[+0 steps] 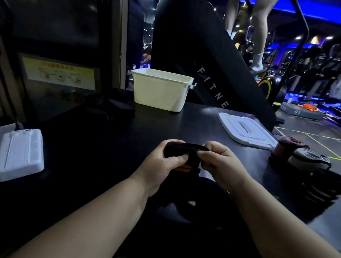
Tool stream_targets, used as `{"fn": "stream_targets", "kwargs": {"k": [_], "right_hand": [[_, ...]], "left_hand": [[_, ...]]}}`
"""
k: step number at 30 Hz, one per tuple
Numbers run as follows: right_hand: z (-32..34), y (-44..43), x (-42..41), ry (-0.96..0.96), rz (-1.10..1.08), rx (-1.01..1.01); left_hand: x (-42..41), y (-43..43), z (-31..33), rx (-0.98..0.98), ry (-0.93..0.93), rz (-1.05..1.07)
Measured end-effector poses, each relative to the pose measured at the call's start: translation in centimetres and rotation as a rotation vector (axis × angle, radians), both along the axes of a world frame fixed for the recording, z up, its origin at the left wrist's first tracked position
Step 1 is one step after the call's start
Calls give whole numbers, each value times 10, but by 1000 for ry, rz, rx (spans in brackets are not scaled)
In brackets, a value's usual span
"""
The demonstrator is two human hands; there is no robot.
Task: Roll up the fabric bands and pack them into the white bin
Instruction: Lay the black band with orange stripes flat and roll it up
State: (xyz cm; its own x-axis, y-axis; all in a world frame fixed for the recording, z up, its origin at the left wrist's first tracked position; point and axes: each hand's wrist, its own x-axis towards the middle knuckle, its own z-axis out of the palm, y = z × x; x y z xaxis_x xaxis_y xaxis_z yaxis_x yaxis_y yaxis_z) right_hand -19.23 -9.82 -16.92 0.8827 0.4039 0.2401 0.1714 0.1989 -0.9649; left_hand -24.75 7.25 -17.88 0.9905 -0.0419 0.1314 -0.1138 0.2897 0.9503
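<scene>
Dark gym worktop [105, 136]: left hand [163, 165], right hand [220, 164] pinching black fabric band [186, 149], fingers [176, 159] curled round its ends; likely soft, light; hold roll edges.

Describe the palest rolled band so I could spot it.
On the black table, look right, just past the flat white lid. Of three rolls there, it is the grey-white roll in the middle, between a dark red roll and a black striped roll.

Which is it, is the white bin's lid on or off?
Off. The white bin stands open-topped; its lid lies flat on the table to its right.
</scene>
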Motion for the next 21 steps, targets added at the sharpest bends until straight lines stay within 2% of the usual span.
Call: {"fn": "stream_targets", "kwargs": {"k": [4,11,17,21], "right_hand": [[-2,-4,3,45,70,-49],[-6,-7,1,-16,179,-36],[-9,-3,-2,-131,38,-119],[-11,-3,-3,-182,-2,-128]], "left_hand": [[-2,-2,1,10,5,23],[-3,-3,1,22,9,61],[-2,1,3,13,29,-32],[-2,4,5,-64,58,-130]]}}
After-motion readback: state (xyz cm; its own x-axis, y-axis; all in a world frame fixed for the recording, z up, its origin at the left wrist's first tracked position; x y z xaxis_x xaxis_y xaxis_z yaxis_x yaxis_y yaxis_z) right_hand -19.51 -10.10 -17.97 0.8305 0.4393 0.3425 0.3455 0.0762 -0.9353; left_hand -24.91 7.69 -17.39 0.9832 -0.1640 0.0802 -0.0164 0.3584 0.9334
